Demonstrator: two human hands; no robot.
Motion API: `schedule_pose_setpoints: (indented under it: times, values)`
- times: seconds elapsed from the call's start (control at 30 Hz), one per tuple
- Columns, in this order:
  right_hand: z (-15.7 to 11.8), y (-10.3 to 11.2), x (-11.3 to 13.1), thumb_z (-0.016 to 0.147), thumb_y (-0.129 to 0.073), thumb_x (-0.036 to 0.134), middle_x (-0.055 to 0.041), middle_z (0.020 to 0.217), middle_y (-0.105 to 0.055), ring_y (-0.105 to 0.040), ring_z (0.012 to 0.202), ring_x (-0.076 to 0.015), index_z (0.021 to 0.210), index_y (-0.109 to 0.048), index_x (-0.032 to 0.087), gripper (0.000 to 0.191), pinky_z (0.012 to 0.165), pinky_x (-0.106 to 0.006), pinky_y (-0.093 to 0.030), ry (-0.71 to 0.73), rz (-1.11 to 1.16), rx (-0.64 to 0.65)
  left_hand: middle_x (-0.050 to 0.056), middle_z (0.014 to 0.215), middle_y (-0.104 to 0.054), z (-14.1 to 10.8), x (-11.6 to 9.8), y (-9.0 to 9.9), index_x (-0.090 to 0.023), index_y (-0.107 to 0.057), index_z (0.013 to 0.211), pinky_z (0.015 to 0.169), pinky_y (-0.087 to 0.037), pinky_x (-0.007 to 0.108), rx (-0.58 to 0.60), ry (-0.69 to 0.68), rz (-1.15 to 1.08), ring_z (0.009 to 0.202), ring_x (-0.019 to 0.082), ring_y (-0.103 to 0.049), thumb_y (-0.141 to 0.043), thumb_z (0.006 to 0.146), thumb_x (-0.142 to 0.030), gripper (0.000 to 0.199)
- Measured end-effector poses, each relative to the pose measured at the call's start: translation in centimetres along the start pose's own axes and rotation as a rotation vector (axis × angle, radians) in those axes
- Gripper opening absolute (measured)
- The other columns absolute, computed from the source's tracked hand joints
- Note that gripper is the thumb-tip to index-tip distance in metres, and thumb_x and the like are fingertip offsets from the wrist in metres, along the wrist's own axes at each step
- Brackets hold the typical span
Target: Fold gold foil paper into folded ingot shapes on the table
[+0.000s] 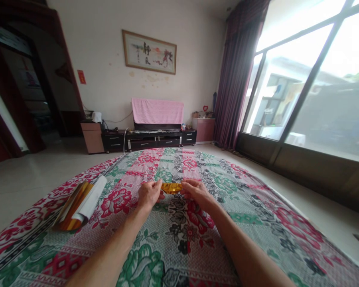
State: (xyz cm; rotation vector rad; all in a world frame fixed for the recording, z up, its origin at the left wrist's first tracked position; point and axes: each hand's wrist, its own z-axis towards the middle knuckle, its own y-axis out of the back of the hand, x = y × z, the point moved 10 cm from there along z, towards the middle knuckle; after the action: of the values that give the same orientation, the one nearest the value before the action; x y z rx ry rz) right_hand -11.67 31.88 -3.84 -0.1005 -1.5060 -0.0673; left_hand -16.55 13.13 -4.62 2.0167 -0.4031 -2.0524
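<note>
A small piece of shiny gold foil paper (171, 188), creased into a boat-like shape, is stretched between my two hands just above the patterned cloth. My left hand (150, 194) pinches its left end between thumb and fingers. At the opposite end, my right hand (197, 193) is closed on the foil in the same way. Both forearms reach forward from the bottom of the view. The undersides of the fingers and the back of the foil are hidden.
A floral cloth (143, 263) covers the broad surface before me. On its left lie rolled gold sheets (77, 203) beside a curled white sheet (91, 199). Farther off stand a low black cabinet (154, 142) and a pink towel (157, 111) draped over a screen. Windows (320, 95) line the right.
</note>
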Motion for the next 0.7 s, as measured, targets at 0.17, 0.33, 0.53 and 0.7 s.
schedule_pose_setpoints:
  times: [0.17, 0.33, 0.53, 0.7]
  values:
    - [-0.2, -0.3, 0.0, 0.065, -0.069, 0.036, 0.0, 0.073, -0.065, -0.059, 0.061, -0.0105, 0.084, -0.065, 0.017, 0.027, 0.053, -0.02, -0.046, -0.002, -0.017, 0.011, 0.007, 0.065, -0.068, -0.1, 0.0, -0.2, -0.018, -0.062, 0.072, 0.042, -0.045, 0.023, 0.014, -0.01, 0.008, 0.055, 0.019, -0.066, -0.045, 0.078, -0.05, 0.037]
    - [-0.2, 0.1, 0.3, 0.062, -0.068, 0.034, 0.001, 0.073, -0.064, -0.056, 0.061, -0.0103, 0.08, -0.066, 0.017, 0.025, 0.057, -0.022, -0.046, 0.043, -0.042, -0.03, 0.006, 0.066, -0.068, -0.4, -0.2, -0.4, -0.018, -0.062, 0.075, 0.043, -0.045, 0.023, 0.036, -0.012, -0.058, 0.056, 0.019, -0.066, -0.046, 0.077, -0.051, 0.036]
    - [-0.2, -0.5, 0.4, 0.066, -0.065, 0.038, 0.004, 0.061, -0.057, -0.047, 0.051, -0.007, 0.074, -0.065, 0.016, 0.024, 0.052, -0.019, -0.041, 0.039, -0.114, 0.016, 0.004, 0.077, -0.069, -0.6, -0.8, -0.6, -0.016, -0.062, 0.086, 0.044, -0.045, 0.02, 0.035, -0.007, -0.24, 0.064, 0.018, -0.068, -0.054, 0.075, -0.044, 0.031]
    - [-0.5, -0.9, 0.6, 0.071, -0.06, 0.041, 0.0025, 0.062, -0.058, -0.051, 0.055, -0.0092, 0.073, -0.063, 0.017, 0.024, 0.054, -0.02, -0.042, 0.015, -0.017, 0.029, 0.005, 0.082, -0.069, -0.9, -1.7, -0.5, -0.014, -0.063, 0.09, 0.043, -0.042, 0.018, 0.055, -0.064, -0.356, 0.055, 0.013, -0.065, -0.058, 0.07, -0.038, 0.032]
